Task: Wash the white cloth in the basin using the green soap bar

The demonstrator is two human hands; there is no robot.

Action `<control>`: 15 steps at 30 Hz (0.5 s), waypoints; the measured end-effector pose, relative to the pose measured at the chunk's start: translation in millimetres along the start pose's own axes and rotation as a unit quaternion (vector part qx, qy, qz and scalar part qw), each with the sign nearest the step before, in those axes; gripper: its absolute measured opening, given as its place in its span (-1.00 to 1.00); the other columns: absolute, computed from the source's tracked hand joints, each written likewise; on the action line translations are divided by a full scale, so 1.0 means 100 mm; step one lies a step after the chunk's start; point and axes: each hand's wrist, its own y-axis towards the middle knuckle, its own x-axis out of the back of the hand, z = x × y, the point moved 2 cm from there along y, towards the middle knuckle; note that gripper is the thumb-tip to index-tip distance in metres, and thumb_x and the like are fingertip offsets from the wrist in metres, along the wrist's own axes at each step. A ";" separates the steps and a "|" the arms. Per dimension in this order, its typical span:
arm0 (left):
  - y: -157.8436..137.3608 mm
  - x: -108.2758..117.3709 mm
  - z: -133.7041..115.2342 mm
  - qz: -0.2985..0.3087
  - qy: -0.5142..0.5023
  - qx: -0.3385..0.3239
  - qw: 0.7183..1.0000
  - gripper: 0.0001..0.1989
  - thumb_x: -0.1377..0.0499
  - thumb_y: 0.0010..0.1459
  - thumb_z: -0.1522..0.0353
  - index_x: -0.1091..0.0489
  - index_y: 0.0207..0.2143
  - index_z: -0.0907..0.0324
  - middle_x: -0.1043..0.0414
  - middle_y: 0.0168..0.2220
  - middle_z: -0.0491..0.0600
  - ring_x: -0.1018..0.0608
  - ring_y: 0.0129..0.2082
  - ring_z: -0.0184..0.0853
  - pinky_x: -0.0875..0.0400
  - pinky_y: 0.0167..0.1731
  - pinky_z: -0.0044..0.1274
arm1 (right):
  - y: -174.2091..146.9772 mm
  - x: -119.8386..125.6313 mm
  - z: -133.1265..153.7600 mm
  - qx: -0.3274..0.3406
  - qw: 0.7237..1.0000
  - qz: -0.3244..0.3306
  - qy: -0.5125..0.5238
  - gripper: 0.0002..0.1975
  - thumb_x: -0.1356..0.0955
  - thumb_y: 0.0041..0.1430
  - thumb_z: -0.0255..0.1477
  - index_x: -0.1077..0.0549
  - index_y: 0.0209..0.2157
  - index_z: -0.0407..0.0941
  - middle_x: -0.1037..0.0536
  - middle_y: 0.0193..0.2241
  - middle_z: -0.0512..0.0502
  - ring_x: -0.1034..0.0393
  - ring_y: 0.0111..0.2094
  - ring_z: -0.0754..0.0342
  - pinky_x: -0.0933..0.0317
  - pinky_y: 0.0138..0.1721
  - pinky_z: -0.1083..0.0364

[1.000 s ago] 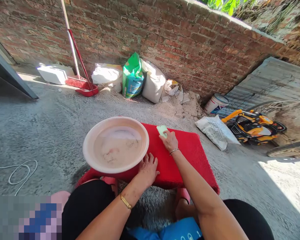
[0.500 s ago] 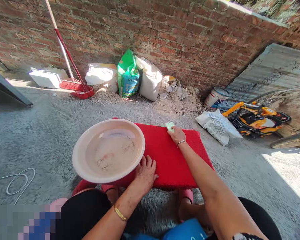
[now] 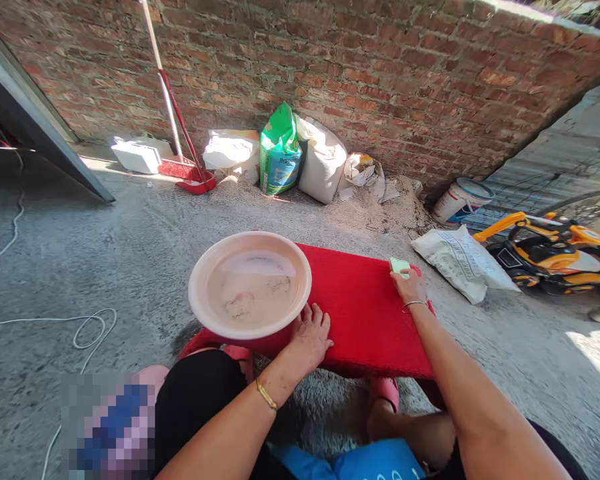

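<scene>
A red plush cloth (image 3: pixel 360 313) covers a low table or stool in front of my knees. My right hand (image 3: pixel 411 287) grips a pale green, flat, rectangular piece (image 3: pixel 399 267), pressed to the cloth near its far right corner; its exact kind is hard to make out. My left hand (image 3: pixel 311 337) lies with fingers spread on the cloth's near side, its fingertips at the rim of a wide, pale pink basin (image 3: pixel 200 303). Cloudy water with dark specks fills the basin, which stands on the left part of the cloth.
Along the brick wall (image 3: pixel 360 73) stand a green and blue bag (image 3: pixel 280 157), a white sack (image 3: pixel 323 163) and a red dustpan (image 3: pixel 197 185). To the right are a paint bucket (image 3: pixel 463 200), a flat white sack (image 3: pixel 465 260) and a yellow toy digger (image 3: pixel 555 250). A pale cable (image 3: pixel 103 327) loops across the floor.
My right hand has slid with the green piece towards the cloth's right edge. My left hand stays beside the basin. The view has swung left, so the scene appears shifted right.
</scene>
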 end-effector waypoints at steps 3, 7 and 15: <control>0.00 0.00 -0.02 0.001 -0.004 0.002 1.000 -0.35 -0.11 0.17 0.07 -0.22 0.22 0.22 -0.14 0.25 0.30 -0.20 0.23 0.17 -0.14 0.11 -0.11 | -0.31 -0.24 0.51 0.077 0.996 0.043 0.026 -0.52 -0.31 0.13 -0.11 -0.43 0.01 -0.07 -0.36 -0.22 -0.17 -0.35 -0.19 -0.03 -0.21 -0.20 0.06; -0.01 -0.01 -0.04 -0.015 -0.010 0.000 1.000 -0.35 -0.11 0.17 0.06 -0.23 0.20 0.24 -0.15 0.25 0.29 -0.23 0.21 0.09 -0.15 0.09 -0.16 | -0.83 -0.47 1.23 0.221 0.970 0.086 0.055 -0.55 -0.31 0.15 -0.11 -0.44 0.00 -0.04 -0.31 -0.23 -0.13 -0.32 -0.24 0.00 -0.18 -0.27 0.11; -0.03 -0.10 -0.03 -0.075 -0.002 -0.020 0.997 -0.40 -0.08 0.19 0.05 -0.28 0.13 0.26 -0.22 0.19 0.27 -0.27 0.16 0.01 -0.19 0.03 -0.22 | -1.02 -0.49 1.34 0.267 0.958 0.102 -0.034 -0.52 -0.29 0.15 -0.10 -0.43 0.03 -0.03 -0.32 -0.24 -0.16 -0.30 -0.25 -0.04 -0.15 -0.30 0.07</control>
